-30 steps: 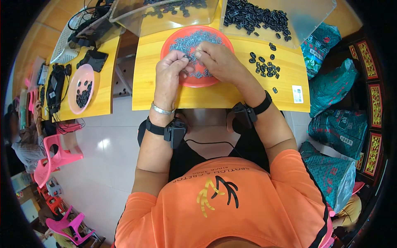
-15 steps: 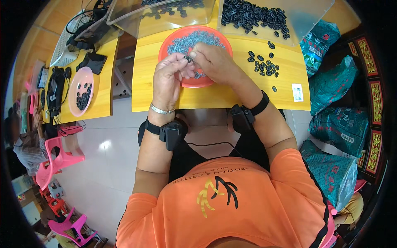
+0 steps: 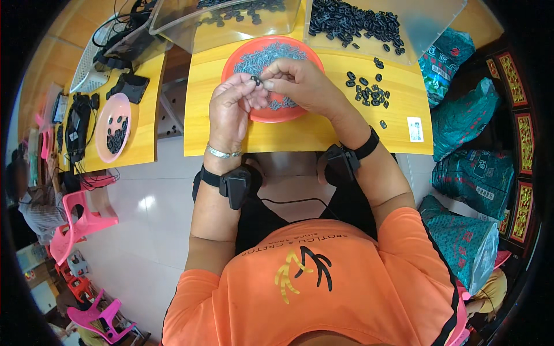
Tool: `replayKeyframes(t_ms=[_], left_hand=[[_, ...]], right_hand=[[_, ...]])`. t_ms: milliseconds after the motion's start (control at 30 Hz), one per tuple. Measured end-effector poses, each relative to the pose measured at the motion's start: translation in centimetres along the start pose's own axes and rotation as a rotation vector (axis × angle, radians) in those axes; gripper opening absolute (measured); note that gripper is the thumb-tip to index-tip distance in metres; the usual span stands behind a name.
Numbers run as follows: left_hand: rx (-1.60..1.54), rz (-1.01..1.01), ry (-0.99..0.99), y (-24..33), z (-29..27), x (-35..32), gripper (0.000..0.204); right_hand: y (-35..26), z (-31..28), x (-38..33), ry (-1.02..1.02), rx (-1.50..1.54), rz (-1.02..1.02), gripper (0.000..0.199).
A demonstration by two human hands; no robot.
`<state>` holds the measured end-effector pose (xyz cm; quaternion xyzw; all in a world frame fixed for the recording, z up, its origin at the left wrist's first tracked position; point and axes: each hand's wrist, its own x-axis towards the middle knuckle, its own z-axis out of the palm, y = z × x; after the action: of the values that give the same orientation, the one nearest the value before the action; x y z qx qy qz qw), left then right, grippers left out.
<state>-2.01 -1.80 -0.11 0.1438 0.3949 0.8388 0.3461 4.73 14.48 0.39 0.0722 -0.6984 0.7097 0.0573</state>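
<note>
My left hand point(image 3: 229, 109) pinches a small black oval piece point(image 3: 255, 79) between thumb and fingers, above the near part of a red bowl point(image 3: 314, 55). Small silvery screw-like parts point(image 3: 268, 56) fill much of that bowl. Facing it, my right hand point(image 3: 303, 85) is closed, its thumb and fingertips pinched together right beside the black piece. Whatever lies in that pinch is too small to make out. Several loose black oval pieces point(image 3: 372, 95) are scattered on the yellow table point(image 3: 346, 130) to the right of the bowl.
Two clear bins with black pieces stand at the back, one left point(image 3: 225, 34) and one right point(image 3: 427, 29). A pink bowl point(image 3: 101, 130) holds more on the left table. Green sacks point(image 3: 470, 181) line the right side; pink chairs point(image 3: 86, 216) stand lower left.
My left hand has shifted slightly left with the black piece. My right hand has turned, bringing its thumb and fingertips up against the piece.
</note>
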Motion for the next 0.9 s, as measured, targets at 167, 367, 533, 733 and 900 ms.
replayKeyframes(t_ms=[167, 367, 533, 733, 900], left_hand=[[0.163, 0.023, 0.014, -0.1, 0.7, -0.1, 0.010], [0.090, 0.022, 0.026, -0.3, 0.9, -0.2, 0.010], [-0.102, 0.001, -0.023, -0.2, 0.1, 0.1, 0.009], [-0.187, 0.007, -0.017, 0.8, -0.8, 0.1, 0.008], [0.188, 0.008, 0.052, 0.5, 0.4, 0.0, 0.007]], right_hand=[[0.5, -0.3, 0.0, 0.039, -0.206, 0.034, 0.009], [-0.4, 1.2, 0.0, 0.177, -0.301, 0.080, 0.011], [0.9, 1.4, 0.2, 0.204, -0.231, -0.055, 0.015], [-0.2, 0.0, 0.1, 0.126, -0.354, 0.052, 0.020], [0.2, -0.4, 0.1, 0.149, -0.217, 0.081, 0.019]])
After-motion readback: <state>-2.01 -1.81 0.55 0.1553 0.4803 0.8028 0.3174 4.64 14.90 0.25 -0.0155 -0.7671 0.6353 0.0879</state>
